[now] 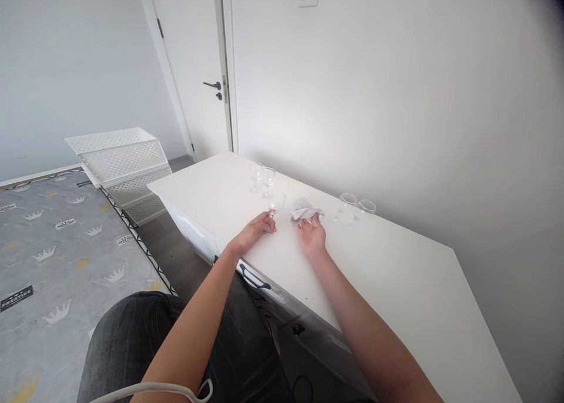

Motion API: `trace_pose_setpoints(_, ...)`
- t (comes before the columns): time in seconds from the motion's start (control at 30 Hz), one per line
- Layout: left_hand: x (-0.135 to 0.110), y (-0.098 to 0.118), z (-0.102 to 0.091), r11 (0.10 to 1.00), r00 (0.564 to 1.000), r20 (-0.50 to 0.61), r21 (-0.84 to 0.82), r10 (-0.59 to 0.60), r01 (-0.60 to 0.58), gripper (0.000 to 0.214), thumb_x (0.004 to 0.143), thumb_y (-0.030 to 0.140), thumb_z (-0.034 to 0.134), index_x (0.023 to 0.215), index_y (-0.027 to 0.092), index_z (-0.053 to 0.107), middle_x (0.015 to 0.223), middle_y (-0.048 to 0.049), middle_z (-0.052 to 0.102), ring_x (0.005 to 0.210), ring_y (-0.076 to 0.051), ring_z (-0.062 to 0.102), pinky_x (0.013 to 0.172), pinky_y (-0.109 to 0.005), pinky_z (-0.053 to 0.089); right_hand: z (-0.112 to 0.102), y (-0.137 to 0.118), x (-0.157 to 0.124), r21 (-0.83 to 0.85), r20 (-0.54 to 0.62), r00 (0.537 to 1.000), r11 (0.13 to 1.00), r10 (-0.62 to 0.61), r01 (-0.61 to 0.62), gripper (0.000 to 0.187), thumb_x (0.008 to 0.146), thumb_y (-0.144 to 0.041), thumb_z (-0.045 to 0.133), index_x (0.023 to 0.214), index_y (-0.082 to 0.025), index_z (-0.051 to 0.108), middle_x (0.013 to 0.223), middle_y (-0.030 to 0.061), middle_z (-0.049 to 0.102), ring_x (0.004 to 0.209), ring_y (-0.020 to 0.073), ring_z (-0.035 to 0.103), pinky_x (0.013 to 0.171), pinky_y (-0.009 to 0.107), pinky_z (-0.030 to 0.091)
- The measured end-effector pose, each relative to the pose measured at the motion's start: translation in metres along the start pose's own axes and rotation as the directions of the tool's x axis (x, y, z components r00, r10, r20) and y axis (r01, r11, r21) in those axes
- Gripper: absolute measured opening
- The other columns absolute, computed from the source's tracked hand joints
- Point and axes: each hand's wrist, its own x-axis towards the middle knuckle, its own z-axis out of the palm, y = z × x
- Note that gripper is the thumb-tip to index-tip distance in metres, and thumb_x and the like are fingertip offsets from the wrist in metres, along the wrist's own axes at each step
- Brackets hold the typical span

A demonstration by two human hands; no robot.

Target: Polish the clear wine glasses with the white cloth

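In the head view, the left hand [255, 234] has its fingers closed on the stem of a clear glass [277, 203], whose bowl stands just beyond the fingertips. The right hand [312, 237] is partly curled and holds a bunched pale cloth [304, 210], near to this glass but apart from it. Farther beyond the left hand, two stemmed glasses [268, 178] are on the white bench [388, 268]; to the right of the right hand is another pair of glasses [347, 205].
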Motion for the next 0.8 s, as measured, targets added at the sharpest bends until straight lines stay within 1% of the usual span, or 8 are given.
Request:
trace_pose_setpoints(0.1, -0.001, 0.003, 0.002, 1.000, 1.000, 0.011, 0.006, -0.005, 0.004, 0.050, 0.089, 0.022, 0.062, 0.140, 0.019, 0.060, 0.095, -0.0034, 0.061, 0.096, -0.020, 0.060, 0.097, -0.036, 0.043, 0.001, -0.001, -0.004, -0.007, 0.076, 0.996, 0.999, -0.039, 0.040, 0.013, 0.102, -0.035, 0.066, 0.106, -0.025, 0.072, 0.113, 0.0028, 0.077, 0.104, 0.0160, 0.073, 0.092, 0.034, 0.063)
trace_pose_setpoints(0.17, -0.003, 0.005, 0.004, 1.000, 1.000, 0.003, 0.017, 0.000, 0.000, 0.050, 0.091, 0.025, 0.062, 0.141, 0.019, 0.059, 0.095, -0.0035, 0.061, 0.095, -0.020, 0.060, 0.096, -0.036, 0.043, 0.002, -0.001, -0.006, -0.052, 0.103, 0.993, 0.997, -0.055, 0.061, 0.012, 0.097, -0.033, 0.071, 0.104, -0.025, 0.072, 0.109, 0.0017, 0.077, 0.098, 0.0162, 0.073, 0.083, 0.032, 0.063)
trace_pose_setpoints(0.27, -0.005, 0.008, 0.008, 0.998, 1.000, -0.006, 0.058, 0.020, -0.020, 0.042, 0.100, 0.036, 0.061, 0.139, 0.020, 0.060, 0.091, -0.0026, 0.059, 0.091, -0.019, 0.058, 0.093, -0.035, 0.043, 0.004, -0.002, -0.010, -0.127, 0.143, 0.988, 0.991, 0.049, -0.031, 0.021, 0.093, -0.041, 0.073, 0.105, -0.025, 0.073, 0.099, 0.0019, 0.076, 0.084, 0.0182, 0.071, 0.067, 0.032, 0.060)
trace_pose_setpoints(0.33, -0.006, 0.009, 0.010, 0.994, 0.999, 0.015, 0.106, 0.035, -0.036, 0.039, 0.102, 0.045, 0.063, 0.132, 0.019, 0.065, 0.086, -0.0017, 0.058, 0.087, -0.019, 0.055, 0.091, -0.034, 0.041, 0.007, -0.002, -0.014, -0.136, 0.201, 0.971, 0.986, 0.126, -0.100, 0.027, 0.092, -0.049, 0.071, 0.105, -0.026, 0.073, 0.099, 0.0029, 0.076, 0.083, 0.0208, 0.070, 0.064, 0.034, 0.058)
trace_pose_setpoints(0.5, -0.005, 0.008, 0.008, 0.981, 0.997, 0.071, 0.187, 0.042, -0.055, 0.040, 0.103, 0.054, 0.062, 0.112, 0.016, 0.070, 0.079, -0.0011, 0.054, 0.078, -0.017, 0.049, 0.084, -0.033, 0.040, 0.008, -0.006, -0.019, -0.249, 0.379, 0.909, 0.965, 0.174, -0.081, 0.026, 0.087, -0.051, 0.062, 0.093, -0.026, 0.070, 0.094, 0.0054, 0.073, 0.085, 0.0282, 0.070, 0.062, 0.040, 0.056)
trace_pose_setpoints(0.63, -0.004, 0.006, 0.006, 0.978, 0.996, 0.080, 0.202, 0.029, -0.045, 0.041, 0.104, 0.055, 0.058, 0.107, 0.016, 0.068, 0.077, 0.0000, 0.050, 0.076, -0.017, 0.049, 0.081, -0.033, 0.041, 0.008, -0.006, -0.018, -0.359, 0.339, 0.936, 0.933, 0.094, 0.037, 0.028, 0.085, -0.053, 0.068, 0.089, -0.025, 0.067, 0.080, 0.0046, 0.068, 0.078, 0.0265, 0.066, 0.063, 0.039, 0.055)
trace_pose_setpoints(0.73, -0.006, 0.008, 0.007, 0.978, 0.991, 0.131, 0.209, -0.010, -0.017, 0.042, 0.103, 0.056, 0.060, 0.104, 0.015, 0.068, 0.074, -0.0001, 0.050, 0.072, -0.016, 0.047, 0.076, -0.033, 0.042, 0.012, -0.004, -0.021, -0.355, 0.318, 0.948, 0.929, 0.012, 0.107, 0.033, 0.076, -0.044, 0.082, 0.099, -0.025, 0.070, 0.090, 0.0014, 0.072, 0.082, 0.0213, 0.067, 0.070, 0.034, 0.057)
trace_pose_setpoints(0.8, -0.007, 0.010, 0.008, 0.977, 0.983, 0.178, 0.214, -0.041, 0.001, 0.043, 0.101, 0.057, 0.062, 0.102, 0.014, 0.069, 0.073, -0.0003, 0.050, 0.069, -0.016, 0.046, 0.073, -0.032, 0.043, 0.018, -0.004, -0.027, -0.363, 0.299, 0.954, 0.926, 0.006, 0.108, 0.046, 0.067, -0.032, 0.088, 0.110, -0.026, 0.072, 0.099, -0.0003, 0.075, 0.085, 0.0196, 0.069, 0.073, 0.031, 0.059)
